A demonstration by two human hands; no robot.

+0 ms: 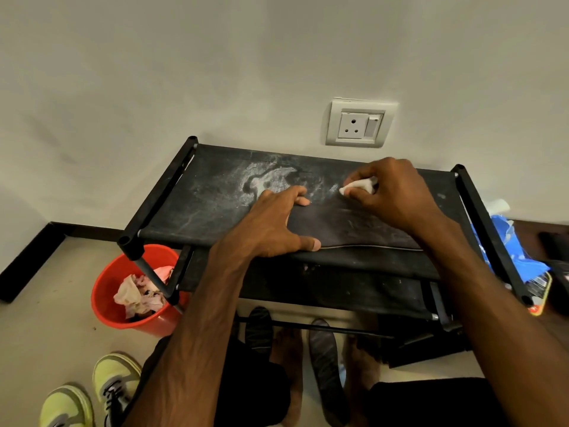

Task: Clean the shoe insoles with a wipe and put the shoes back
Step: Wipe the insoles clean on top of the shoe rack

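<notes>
The person is standing over a black rack [191, 192] that is sitting against the wall, filling the middle of the view. The left hand [277, 223] is lying on the top shelf just at centre. Its fingers are released and spread, pressing flat on the dusty fabric, and the thumb is resting along the front edge. The right hand [397, 195], at about 2 o'clock from the left one, is pinching a small white wipe [358, 185] between thumb and curled fingers. The wipe's tip is touching the shelf beside a pale dust smear.

The two dark insoles are lying on the floor at 6 o'clock, below the rack's lowest bar: one [259, 329] beside the bare feet [288, 349], the other [326, 359] between them. The yellow-green shoes are standing well apart from the rack at 7 o'clock, one [115, 380] just above the other [66, 406].

A red bucket [106, 300] is sitting at 8 o'clock, touching the rack's front left leg and holding crumpled tissues [138, 295]. A white socket [358, 124] is showing on the wall at 1 o'clock, just above the shelf. A blue bag [508, 241] is lying beside the rack's right end at 3 o'clock.
</notes>
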